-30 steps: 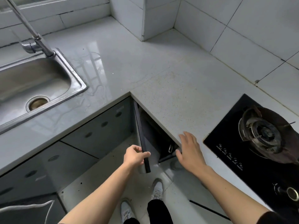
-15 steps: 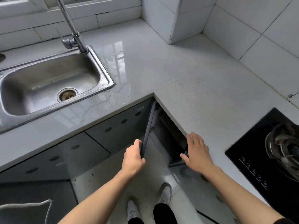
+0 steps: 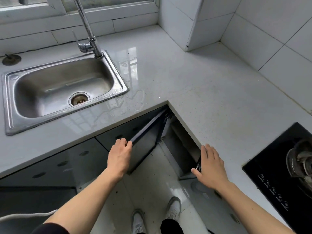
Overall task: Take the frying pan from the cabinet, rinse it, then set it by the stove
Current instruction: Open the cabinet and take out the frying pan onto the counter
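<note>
My left hand [image 3: 119,157] grips the top edge of the dark glossy cabinet door [image 3: 145,141], which stands swung out from the inner corner under the counter. My right hand [image 3: 210,168] lies with straight fingers on the counter's front edge, its thumb by a metal handle at the cabinet opening [image 3: 182,149]. The inside of the cabinet is dark and mostly hidden by the counter; no frying pan shows. The steel sink [image 3: 116,76] with its tall faucet [image 3: 87,29] sits at the left. The black gas stove [image 3: 276,169] is at the right edge.
The pale L-shaped counter [image 3: 194,85] has a small puddle beside the sink. White tiled walls and a tiled pillar [image 3: 194,22] close the back. More dark cabinet fronts [image 3: 67,162] run under the sink. My shoes stand on the white floor [image 3: 152,191].
The door has swung farther open toward the left with my left hand on its edge. The view has shifted so that the sink is now fully in sight. My right hand stays on the counter edge.
</note>
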A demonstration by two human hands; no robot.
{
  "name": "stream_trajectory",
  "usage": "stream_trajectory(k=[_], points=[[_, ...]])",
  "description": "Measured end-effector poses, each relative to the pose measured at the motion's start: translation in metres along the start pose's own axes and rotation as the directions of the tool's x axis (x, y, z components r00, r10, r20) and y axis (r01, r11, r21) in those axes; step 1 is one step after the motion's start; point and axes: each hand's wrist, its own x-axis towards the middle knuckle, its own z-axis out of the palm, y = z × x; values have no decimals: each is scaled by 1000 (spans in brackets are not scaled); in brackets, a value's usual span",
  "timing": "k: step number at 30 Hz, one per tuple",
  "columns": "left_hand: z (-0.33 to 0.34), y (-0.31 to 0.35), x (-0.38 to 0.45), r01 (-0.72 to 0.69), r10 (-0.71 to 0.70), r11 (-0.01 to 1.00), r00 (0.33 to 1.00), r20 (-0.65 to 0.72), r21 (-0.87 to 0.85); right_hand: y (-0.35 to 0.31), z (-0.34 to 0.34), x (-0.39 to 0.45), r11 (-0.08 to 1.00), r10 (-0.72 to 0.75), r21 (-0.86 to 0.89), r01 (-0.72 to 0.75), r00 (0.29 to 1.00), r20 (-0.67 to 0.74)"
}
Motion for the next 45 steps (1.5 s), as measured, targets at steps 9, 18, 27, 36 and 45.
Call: stream_trajectory(k=[9,18,27,36,45], points=[[-5,-7,15,130,-126,989,990,58,-70,0,5,-1,1000,-16,10,16,1000,-21],[-13,-21,14,155,-148,982,986,77,-106,4,6,-1,999,-33,6,33,999,-24],[-27,-23,17,199,-181,973,973,140,-120,1,-1,2,1000,-6,-13,5,1000,-7],[-60,18,2,226,-171,964,933,317,-143,7,-23,7,999,-8,50,8,1000,-13],[-78,72,23,-59,97,989,953,286,-139,2,-31,1,934,67,358,-25,992,-105]])
